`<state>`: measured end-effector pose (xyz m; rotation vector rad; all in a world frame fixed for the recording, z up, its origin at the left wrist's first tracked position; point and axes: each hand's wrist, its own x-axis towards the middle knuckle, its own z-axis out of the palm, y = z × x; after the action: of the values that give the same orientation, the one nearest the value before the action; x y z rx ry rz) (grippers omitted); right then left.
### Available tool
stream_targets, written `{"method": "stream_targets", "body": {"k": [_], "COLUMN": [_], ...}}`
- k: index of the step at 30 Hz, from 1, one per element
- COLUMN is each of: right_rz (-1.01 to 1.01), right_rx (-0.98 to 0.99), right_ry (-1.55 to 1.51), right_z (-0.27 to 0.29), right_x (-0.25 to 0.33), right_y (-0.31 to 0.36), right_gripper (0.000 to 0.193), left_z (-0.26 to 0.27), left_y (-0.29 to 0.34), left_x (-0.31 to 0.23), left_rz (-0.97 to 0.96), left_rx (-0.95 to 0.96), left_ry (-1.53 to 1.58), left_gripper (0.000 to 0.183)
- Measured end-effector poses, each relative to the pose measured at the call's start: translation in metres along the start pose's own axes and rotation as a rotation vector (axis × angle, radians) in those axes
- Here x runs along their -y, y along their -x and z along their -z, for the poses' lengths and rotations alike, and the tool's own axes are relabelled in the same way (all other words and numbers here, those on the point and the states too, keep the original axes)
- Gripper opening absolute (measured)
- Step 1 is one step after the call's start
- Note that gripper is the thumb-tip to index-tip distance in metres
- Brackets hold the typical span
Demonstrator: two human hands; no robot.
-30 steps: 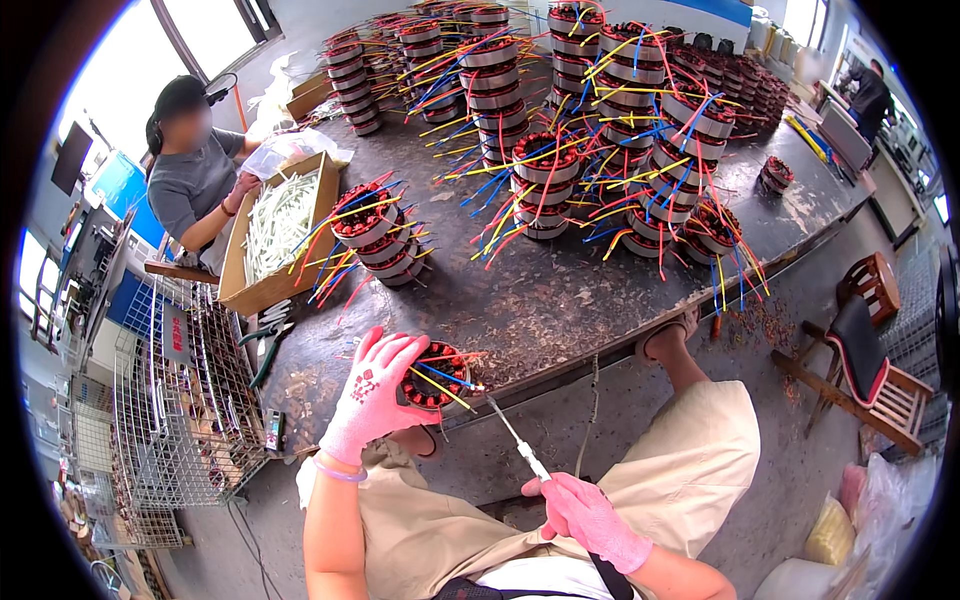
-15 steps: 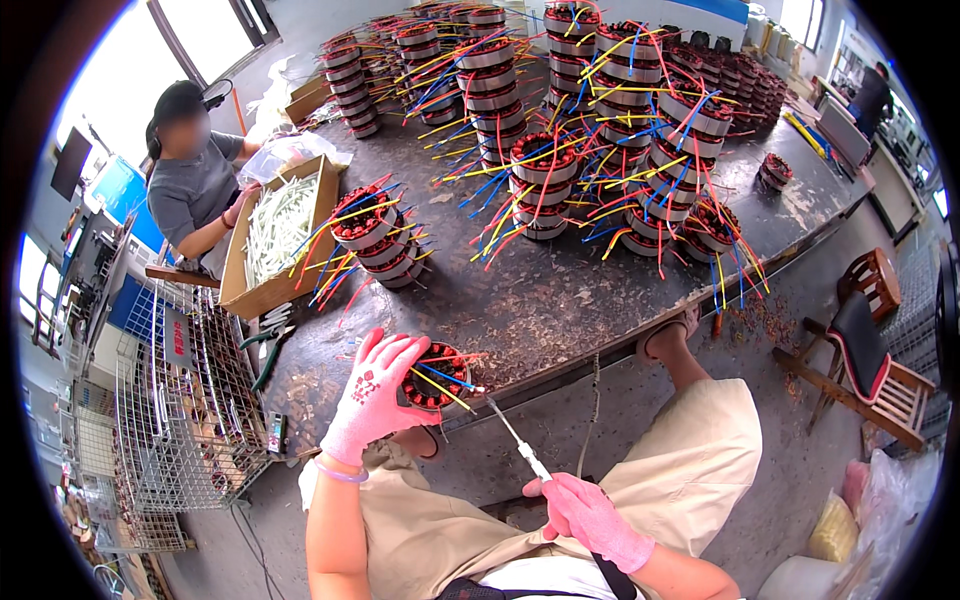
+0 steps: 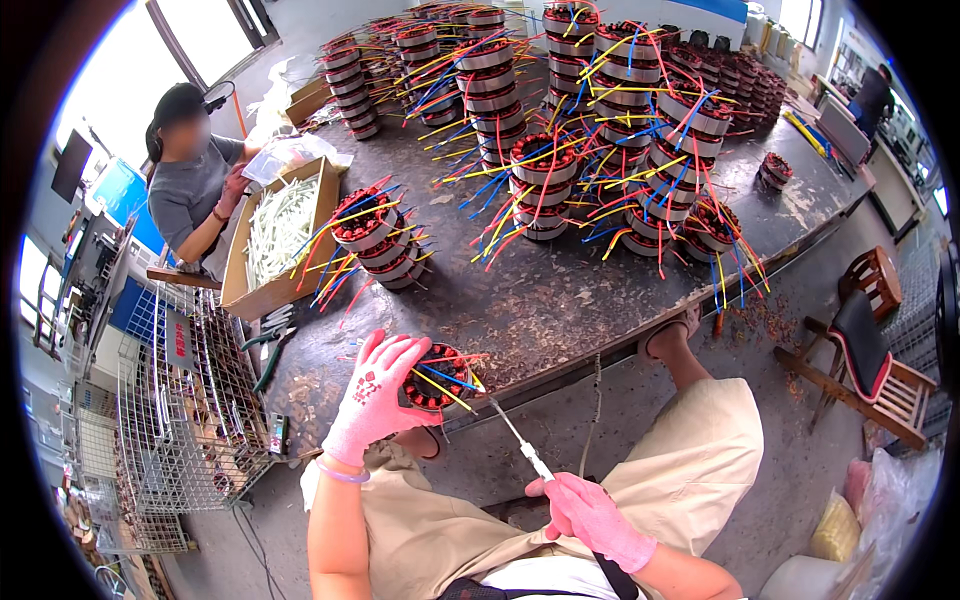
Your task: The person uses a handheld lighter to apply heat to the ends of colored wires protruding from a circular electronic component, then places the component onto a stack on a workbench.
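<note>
Left hand [image 3: 375, 395], pink-gloved: fingers clamped on the rim of one wound ring core [image 3: 440, 352]; red, blue and yellow leads [image 3: 447, 377] extend right of these fingers. Right hand [image 3: 592, 515], pink-gloved: fingers closed round a slim white-handled tool [image 3: 534, 460]. Beyond the left fingers, on the tabletop [image 3: 520, 300]: a core stack [image 3: 380, 245]; pliers [image 3: 270, 365], farther left.

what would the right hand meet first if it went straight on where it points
The tool in the right hand would lead, likely touching the wire ends of the coil ring in the left hand first, though depth is unclear here.
</note>
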<state>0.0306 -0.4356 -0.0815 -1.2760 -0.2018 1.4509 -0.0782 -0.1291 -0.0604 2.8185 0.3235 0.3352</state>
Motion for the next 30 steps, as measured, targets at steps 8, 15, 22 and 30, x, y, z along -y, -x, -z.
{"method": "stream_targets", "body": {"k": [8,15,22,30], "right_rz": [-0.001,0.009,0.01,0.027], "right_rx": [0.004,0.007,0.002,0.004], "right_ry": [0.0,0.013,0.008,0.018], "right_z": [0.0007,0.0,-0.0009,-0.0005], "right_x": [0.0003,0.0007,0.0025,0.0017], "right_y": [-0.0002,-0.0003,-0.0002,-0.0001], "right_gripper": [0.036,0.036,0.036,0.037], "left_z": [0.0,-0.0008,-0.0007,-0.0004], "left_y": [0.0001,0.0001,0.0001,-0.0001], "left_x": [0.0002,0.0008,0.0002,0.0002], "left_rz": [0.003,-0.002,-0.001,0.005], "left_rx": [0.003,-0.007,-0.015,-0.006], "left_ry": [0.003,-0.014,-0.012,0.002], "left_gripper": [0.099,0.095,0.094,0.094]}}
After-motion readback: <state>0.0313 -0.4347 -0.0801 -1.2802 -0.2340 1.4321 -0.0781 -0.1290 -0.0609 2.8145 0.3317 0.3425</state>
